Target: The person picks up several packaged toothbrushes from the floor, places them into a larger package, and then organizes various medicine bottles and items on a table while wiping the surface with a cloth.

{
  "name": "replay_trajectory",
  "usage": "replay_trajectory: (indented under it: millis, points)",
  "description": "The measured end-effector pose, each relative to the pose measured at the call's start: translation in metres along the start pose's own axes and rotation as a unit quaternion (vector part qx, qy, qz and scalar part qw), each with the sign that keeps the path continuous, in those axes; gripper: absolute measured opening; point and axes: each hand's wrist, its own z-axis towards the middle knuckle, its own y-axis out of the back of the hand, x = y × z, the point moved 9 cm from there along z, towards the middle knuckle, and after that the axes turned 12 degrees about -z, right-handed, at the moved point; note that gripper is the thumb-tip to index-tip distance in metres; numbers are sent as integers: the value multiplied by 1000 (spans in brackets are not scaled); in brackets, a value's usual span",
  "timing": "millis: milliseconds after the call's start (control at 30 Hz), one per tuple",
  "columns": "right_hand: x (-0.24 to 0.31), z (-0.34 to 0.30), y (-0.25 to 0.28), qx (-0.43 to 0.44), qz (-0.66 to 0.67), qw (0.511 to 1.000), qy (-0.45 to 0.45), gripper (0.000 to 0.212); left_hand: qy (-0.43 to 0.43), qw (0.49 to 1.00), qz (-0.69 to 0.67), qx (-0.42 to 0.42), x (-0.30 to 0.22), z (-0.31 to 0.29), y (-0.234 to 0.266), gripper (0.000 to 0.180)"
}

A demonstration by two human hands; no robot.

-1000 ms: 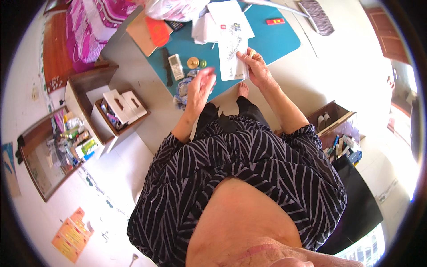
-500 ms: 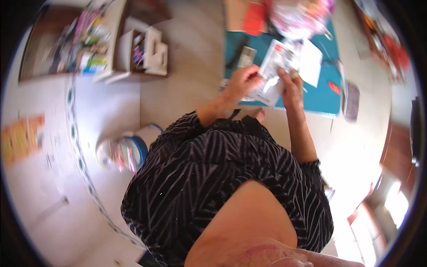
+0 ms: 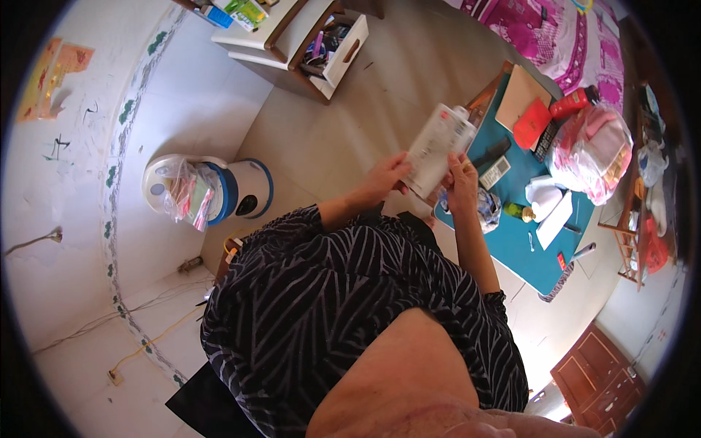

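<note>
A flat, whitish see-through plastic package [image 3: 439,148] with a small tab at its top is held out in front of me, tilted, beside the left edge of the teal-topped table [image 3: 522,252]. My left hand [image 3: 390,174] grips the package's lower left side, with its fingers closed on it. On the right side, my right hand [image 3: 461,177] pinches the package between thumb and fingers. Behind my right wrist, a crumpled clear plastic bag [image 3: 488,210] rests on the table. What the package contains, if anything, is not clear.
On the table are a grey remote-like device [image 3: 496,173], a bulging clear bag of pink things [image 3: 593,152], a red packet [image 3: 531,124], a small green bottle [image 3: 515,211] and white paper [image 3: 554,221]. An open drawer [image 3: 345,60] stands ahead; a blue-and-white bin-like container [image 3: 244,188] is left.
My view has turned left, so the table now lies to the right. The package has moved from over the table to beside its left edge, and both hands grip it.
</note>
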Motion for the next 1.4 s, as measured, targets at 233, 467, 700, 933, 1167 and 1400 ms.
replay_trajectory:
  millis: [233,467,700,933,1167,1400]
  points:
    - [-27,9,-19,89,-233,967,-54,30,-113,977,-93,-158,-62,14,170,28]
    - [-62,25,10,75,-278,951,-111,32,-113,971,-28,-209,-106,57,313,21]
    - [-74,26,18,-68,-308,934,-167,34,-67,956,-124,-257,-178,170,387,21]
    - [-80,40,-22,-141,-260,938,-182,31,-42,916,-178,-356,-191,247,456,24]
    - [-96,35,-31,-136,-323,911,-217,27,-325,769,505,-221,-213,255,436,57]
    - [-90,-6,-8,-243,-309,906,-158,24,101,856,426,-274,-224,296,437,72]
